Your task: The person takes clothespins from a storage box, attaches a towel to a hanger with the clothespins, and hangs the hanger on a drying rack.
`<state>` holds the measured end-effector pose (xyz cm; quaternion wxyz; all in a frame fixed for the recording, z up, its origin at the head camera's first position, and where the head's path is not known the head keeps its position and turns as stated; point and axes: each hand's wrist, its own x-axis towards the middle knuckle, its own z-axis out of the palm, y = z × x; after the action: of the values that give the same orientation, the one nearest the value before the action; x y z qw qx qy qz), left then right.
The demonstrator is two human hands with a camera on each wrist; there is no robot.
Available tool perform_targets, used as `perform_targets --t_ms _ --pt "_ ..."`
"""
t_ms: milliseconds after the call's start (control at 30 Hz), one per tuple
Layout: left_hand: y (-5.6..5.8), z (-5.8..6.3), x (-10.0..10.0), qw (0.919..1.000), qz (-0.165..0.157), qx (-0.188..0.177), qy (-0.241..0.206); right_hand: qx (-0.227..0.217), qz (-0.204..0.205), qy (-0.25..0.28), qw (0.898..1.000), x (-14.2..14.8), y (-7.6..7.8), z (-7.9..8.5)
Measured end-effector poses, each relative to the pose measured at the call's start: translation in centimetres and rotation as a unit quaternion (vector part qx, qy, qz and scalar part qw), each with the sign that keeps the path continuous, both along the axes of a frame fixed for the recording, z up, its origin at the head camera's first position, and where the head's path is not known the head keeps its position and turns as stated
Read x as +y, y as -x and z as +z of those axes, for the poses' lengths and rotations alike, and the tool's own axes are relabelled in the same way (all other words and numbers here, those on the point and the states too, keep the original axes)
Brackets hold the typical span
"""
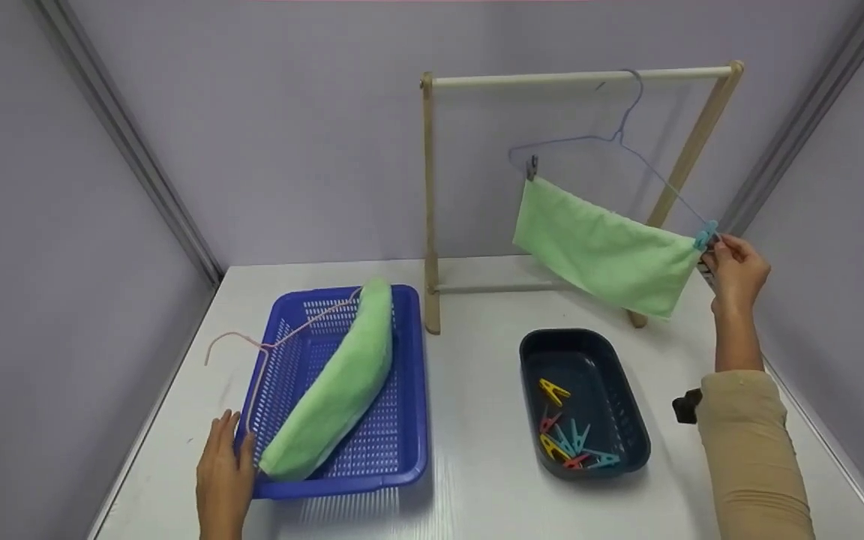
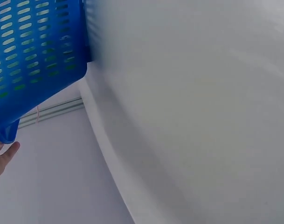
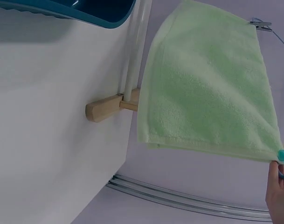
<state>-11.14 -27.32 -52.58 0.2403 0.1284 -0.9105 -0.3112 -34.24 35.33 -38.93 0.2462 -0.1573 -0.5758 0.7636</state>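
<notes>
At the rack's right side my right hand [image 1: 737,271] pinches the low right end of a blue-purple wire hanger [image 1: 582,139], close by a teal clothespin [image 1: 704,236]. A light green towel [image 1: 604,244] hangs from it, held by that clothespin and by a grey clothespin [image 1: 532,167] at the left corner. The hanger slants down to the right. My left hand [image 1: 223,472] rests, fingers extended, at the near left corner of a blue basket [image 1: 423,390]. Inside the basket lies a long green cloth bundle [image 1: 342,390], on a pink wire hanger [image 1: 312,321] whose hook sticks out left.
A wooden rack [image 1: 432,202] with a white top bar [image 1: 522,79] stands at the back right. In front of it a dark tray [image 1: 528,375] holds several coloured clothespins [image 1: 567,442]. Grey walls [image 1: 289,150] enclose the white table [image 1: 477,420].
</notes>
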Motion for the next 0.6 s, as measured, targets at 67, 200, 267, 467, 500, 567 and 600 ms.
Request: perform_targets --t_ms 67,200,267,467,500,567,600 --pt "0.2 -0.2 0.0 0.9997 -0.004 -0.019 -0.014 -0.001 0.0 -0.005 1.0 0.0 0.0 0.1" --pt "0.4 -0.6 0.2 0.9972 -0.005 -0.067 -0.033 -0.003 0.0 -0.014 1.0 -0.1 0.0 0.1" --pt "0.5 -0.8 0.2 0.9962 -0.004 -0.079 -0.035 -0.004 0.002 -0.018 1.0 -0.1 0.0 0.1" --pt "0.5 -1.4 0.3 0.9994 -0.024 -0.022 0.014 -0.013 0.008 -0.032 0.999 0.0 0.0 0.0" --pt "0.5 -1.5 0.4 0.9991 -0.031 -0.011 0.027 -0.015 0.008 -0.037 0.999 0.0 0.0 0.0" --pt "0.4 -1.6 0.4 0.9977 -0.044 0.001 0.052 -0.015 0.006 -0.041 0.999 0.0 0.0 0.0" --pt "0.3 -1.7 0.5 0.9971 -0.049 0.003 0.059 -0.017 0.005 -0.042 0.999 0.0 -0.1 0.0"
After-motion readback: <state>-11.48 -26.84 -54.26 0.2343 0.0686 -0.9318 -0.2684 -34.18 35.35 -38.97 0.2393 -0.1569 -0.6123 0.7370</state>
